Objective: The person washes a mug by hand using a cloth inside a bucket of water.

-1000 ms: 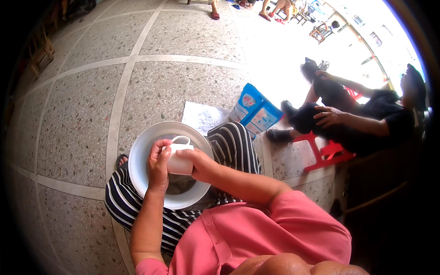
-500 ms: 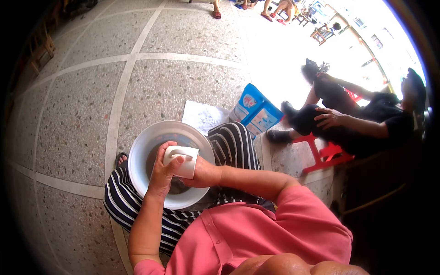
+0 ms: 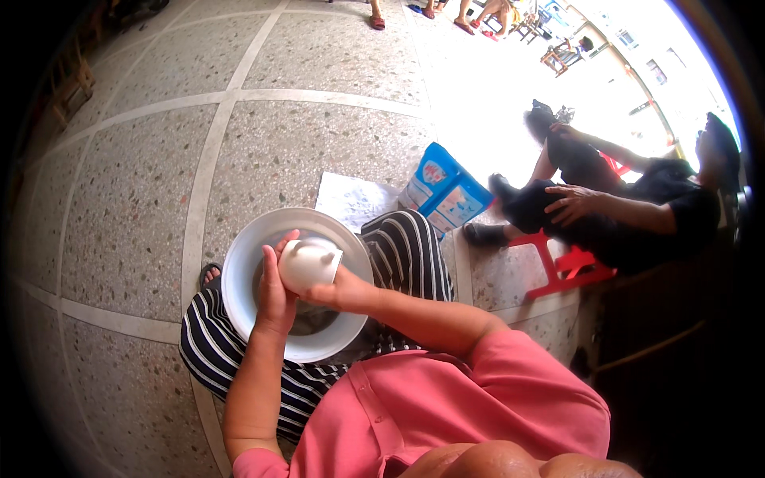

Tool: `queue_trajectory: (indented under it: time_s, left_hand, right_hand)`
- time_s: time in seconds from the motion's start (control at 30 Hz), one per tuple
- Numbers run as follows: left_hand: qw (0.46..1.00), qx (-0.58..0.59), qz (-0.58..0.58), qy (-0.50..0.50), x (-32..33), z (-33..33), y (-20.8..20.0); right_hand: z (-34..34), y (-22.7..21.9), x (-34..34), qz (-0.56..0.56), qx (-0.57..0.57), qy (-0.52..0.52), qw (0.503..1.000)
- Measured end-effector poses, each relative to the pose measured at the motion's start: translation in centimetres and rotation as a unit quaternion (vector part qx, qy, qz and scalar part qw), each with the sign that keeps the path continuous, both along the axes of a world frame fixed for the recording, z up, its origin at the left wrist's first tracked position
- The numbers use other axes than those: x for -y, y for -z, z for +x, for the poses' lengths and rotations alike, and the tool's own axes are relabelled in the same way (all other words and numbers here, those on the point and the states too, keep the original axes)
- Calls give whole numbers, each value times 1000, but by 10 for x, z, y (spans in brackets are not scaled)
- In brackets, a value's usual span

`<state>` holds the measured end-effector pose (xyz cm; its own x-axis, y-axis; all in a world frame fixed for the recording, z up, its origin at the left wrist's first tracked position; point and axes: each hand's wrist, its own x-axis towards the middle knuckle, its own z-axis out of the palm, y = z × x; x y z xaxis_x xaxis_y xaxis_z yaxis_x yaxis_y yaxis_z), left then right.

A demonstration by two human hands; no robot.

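Observation:
A white mug (image 3: 309,271) is held between my two hands over a white basin (image 3: 309,349). The mug is tilted, with its handle on the upper side. My left hand (image 3: 276,293) supports the mug's left side, its fingers stretched along the wall. My right hand (image 3: 344,291) grips the mug from the right and below; some of its fingers are hidden behind the mug. Between my legs, in striped trousers (image 3: 406,255), rests the basin, with something greyish, seemingly water, in its bottom.
Just beyond the basin lies a white sheet (image 3: 351,201) on the speckled floor, beside a blue packet (image 3: 449,191) standing upright. At right, a person in dark clothes (image 3: 598,171) sits by a red plastic stool (image 3: 550,267). A wooden chair (image 3: 72,88) stands far left.
The mug has turned and tipped in my hands, and its handle now faces differently. My left thumb has come off the handle side, and my right hand has shifted lower along the mug.

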<state>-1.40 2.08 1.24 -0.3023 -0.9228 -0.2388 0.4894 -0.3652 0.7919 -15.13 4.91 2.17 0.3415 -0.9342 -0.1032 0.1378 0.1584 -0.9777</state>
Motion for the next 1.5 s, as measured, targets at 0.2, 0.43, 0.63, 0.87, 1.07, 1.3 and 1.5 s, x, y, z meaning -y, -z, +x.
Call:
queue_trajectory:
  time_s: [0.2, 0.43, 0.63, 0.87, 1.07, 1.3, 1.5]
  left_hand:
    - [990, -38, 82, 112, -3, 21, 0]
    - [987, -24, -23, 158, 2, 18, -5]
    - [989, -64, 34, 132, 4, 23, 5]
    - [976, -92, -31, 197, -3, 22, -12]
    - [980, 17, 15, 199, -5, 18, -1]
    - [989, 48, 30, 139, -1, 14, 11]
    - [922, 272, -202, 188, -1, 14, 8]
  right_hand:
    - [3, 14, 0, -418, -299, -85, 854]
    - [3, 25, -6, -416, -365, -61, 831]
    - [6, 28, -9, -441, -359, -78, 819]
    - [-5, 6, -14, -455, -341, -3, 823]
    - [-9, 14, -10, -367, -323, -125, 864]
    - [-6, 31, -8, -418, -310, -85, 850]
    - [-15, 24, -10, -390, -296, -137, 861]
